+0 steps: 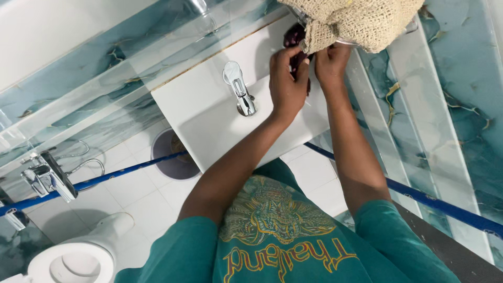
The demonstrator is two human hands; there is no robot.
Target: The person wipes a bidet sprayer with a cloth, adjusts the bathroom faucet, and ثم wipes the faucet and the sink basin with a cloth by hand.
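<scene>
Green shirt nearest; left hand and right hand both pinch dark cloth over white sink, far of tap, for drips.

A white rectangular washbasin carried the things. A chrome tap stood on its flat top, and a dark maroon object lay at its far end. Below, on the white-tiled floor, stood a white toilet and a round grey bin.
</scene>
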